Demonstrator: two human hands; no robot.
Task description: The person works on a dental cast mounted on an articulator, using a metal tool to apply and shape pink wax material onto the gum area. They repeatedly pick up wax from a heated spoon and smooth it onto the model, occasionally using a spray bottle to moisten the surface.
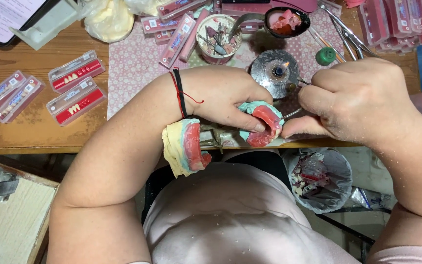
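- A small burner (275, 71) with a lit flame stands on the patterned mat (133, 66), just beyond the fingertips.
- A round tub (216, 38) full of small tools sits farther out, past the burner.
- A bowl (286, 22) of pink wax lies beyond the fingers, beside that tub.
- A green cap (325, 56) rests near the knuckles.
- Flat tooth cases (75, 88) lie on the wooden table (30, 129), well away to the left of the fingers.
- A lined bin (318, 180) of scraps stands below the fingers.
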